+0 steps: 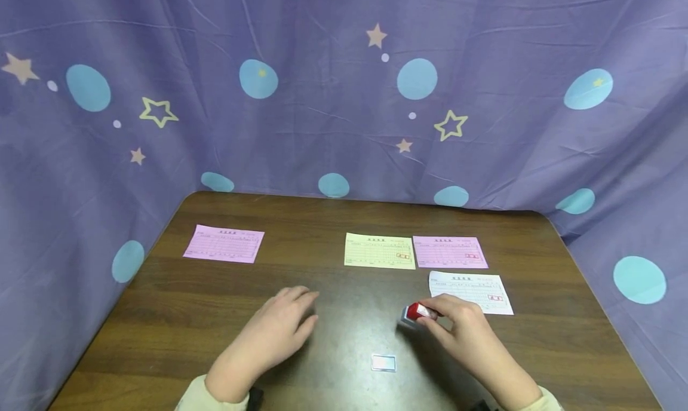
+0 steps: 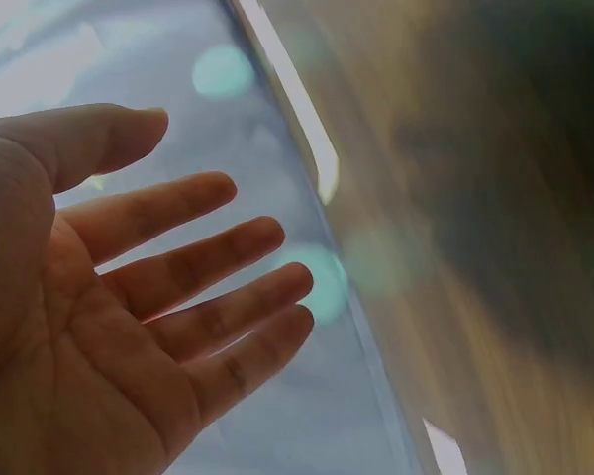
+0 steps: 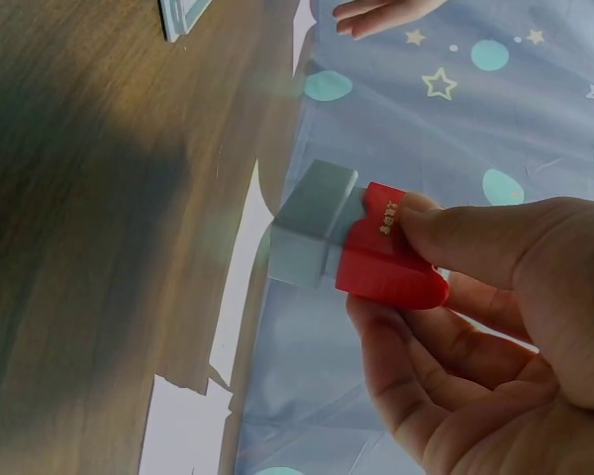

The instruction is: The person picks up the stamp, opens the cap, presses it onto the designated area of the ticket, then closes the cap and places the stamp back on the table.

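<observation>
My right hand [image 1: 466,333] pinches a rubber stamp [image 3: 388,247] between thumb and fingers. The stamp has a red handle with small gold lettering and a pale, translucent block at its other end. In the head view it is held tilted above the table, just in front of a white slip [image 1: 472,284]. A small flat rectangular piece with a pale face, perhaps the stamp's cap [image 1: 383,363], lies near the front of the table. My left hand [image 1: 275,322] hovers over the table's left-middle, fingers relaxed, holding nothing; the left wrist view shows its bare palm.
At the back, a yellow slip [image 1: 376,252] and a pink slip [image 1: 450,253] lie side by side. These and the white slip bear red boxed marks. Another pink slip [image 1: 224,244] without a visible mark lies far left. A purple curtain [image 1: 333,100] surrounds the wooden table [image 1: 301,214].
</observation>
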### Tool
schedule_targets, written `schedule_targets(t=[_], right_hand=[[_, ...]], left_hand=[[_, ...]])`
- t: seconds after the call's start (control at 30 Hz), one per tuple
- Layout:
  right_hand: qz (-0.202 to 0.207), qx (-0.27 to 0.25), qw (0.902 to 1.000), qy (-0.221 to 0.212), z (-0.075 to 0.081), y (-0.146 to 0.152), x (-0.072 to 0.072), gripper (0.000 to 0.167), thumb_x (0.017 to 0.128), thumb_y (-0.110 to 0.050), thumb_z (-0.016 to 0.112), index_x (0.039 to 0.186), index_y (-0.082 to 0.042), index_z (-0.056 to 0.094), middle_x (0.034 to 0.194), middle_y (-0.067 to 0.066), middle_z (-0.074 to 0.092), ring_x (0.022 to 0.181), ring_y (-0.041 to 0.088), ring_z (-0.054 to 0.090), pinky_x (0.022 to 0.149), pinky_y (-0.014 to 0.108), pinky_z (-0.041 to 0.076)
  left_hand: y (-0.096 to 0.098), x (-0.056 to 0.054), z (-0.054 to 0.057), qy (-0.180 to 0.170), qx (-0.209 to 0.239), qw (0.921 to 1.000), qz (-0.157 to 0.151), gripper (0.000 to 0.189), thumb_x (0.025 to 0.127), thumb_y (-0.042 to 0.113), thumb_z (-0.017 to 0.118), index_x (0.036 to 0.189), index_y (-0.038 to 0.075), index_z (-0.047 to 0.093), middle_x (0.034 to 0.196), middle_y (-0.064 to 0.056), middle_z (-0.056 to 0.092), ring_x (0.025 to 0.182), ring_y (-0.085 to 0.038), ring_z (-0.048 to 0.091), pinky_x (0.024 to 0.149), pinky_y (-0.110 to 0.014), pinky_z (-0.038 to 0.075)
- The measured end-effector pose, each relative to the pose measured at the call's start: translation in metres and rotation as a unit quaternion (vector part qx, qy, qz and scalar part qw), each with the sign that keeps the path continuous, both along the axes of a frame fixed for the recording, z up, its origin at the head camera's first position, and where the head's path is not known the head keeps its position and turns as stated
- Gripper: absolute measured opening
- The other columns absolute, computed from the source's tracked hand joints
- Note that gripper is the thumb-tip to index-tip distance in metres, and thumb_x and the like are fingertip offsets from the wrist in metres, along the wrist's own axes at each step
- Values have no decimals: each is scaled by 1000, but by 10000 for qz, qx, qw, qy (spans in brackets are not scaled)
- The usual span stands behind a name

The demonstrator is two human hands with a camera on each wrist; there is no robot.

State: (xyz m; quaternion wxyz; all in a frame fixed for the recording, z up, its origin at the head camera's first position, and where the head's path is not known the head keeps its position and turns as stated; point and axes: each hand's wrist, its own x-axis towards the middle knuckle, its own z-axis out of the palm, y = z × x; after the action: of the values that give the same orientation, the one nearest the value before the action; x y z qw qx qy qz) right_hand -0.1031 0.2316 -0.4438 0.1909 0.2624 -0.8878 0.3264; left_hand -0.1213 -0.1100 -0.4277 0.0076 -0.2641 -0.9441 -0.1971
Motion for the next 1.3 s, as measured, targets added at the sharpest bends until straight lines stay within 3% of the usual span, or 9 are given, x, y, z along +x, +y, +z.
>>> schedule_targets(t=[0.13, 0.37, 0.5, 1.03, 1.3], right_hand=[[-8, 29, 10000, -18, 0, 1, 0, 26, 73, -4, 90, 95, -10, 77, 88, -14, 67, 74, 2, 60, 68, 20, 50], [35, -7, 10000, 4, -1, 2, 0, 27, 73, -2, 90, 96, -10, 77, 88, -13, 68, 74, 2, 60, 68, 19, 49], [36, -18, 10000, 11, -1, 1, -1, 28, 73, -3, 90, 96, -11, 77, 88, -13, 67, 74, 2, 59, 67, 18, 48], [4, -1, 10000, -60, -1, 1, 0, 26, 74, -2, 89, 95, -10, 77, 88, -12, 68, 74, 3, 60, 66, 20, 49], [-29, 53, 10000, -16, 1, 2, 0, 26, 74, -3, 89, 95, -10, 77, 88, -11, 69, 74, 2, 60, 66, 20, 49]], left_hand=[[-30, -17, -1, -161, -45, 9990, 403, 36, 95, 15, 70, 125, -6, 66, 125, -21, 63, 116, -40, 59, 99, -55, 46], [-84, -48, -15, -29, -90, 9957, 923, 34, 94, 10, 67, 121, -11, 66, 123, -30, 60, 115, -50, 55, 98, -61, 43], [-108, -60, -19, -220, -238, 9924, 1186, 36, 95, 12, 65, 122, -12, 64, 122, -33, 59, 115, -54, 54, 96, -65, 42], [-165, -92, -27, -706, -807, 9759, 1899, 47, 94, 16, 62, 122, -21, 55, 127, -47, 45, 110, -68, 47, 82, -75, 42], [-176, -98, -30, -935, -948, 9751, 1775, 46, 94, 13, 62, 120, -25, 53, 121, -47, 48, 112, -65, 47, 91, -71, 41]])
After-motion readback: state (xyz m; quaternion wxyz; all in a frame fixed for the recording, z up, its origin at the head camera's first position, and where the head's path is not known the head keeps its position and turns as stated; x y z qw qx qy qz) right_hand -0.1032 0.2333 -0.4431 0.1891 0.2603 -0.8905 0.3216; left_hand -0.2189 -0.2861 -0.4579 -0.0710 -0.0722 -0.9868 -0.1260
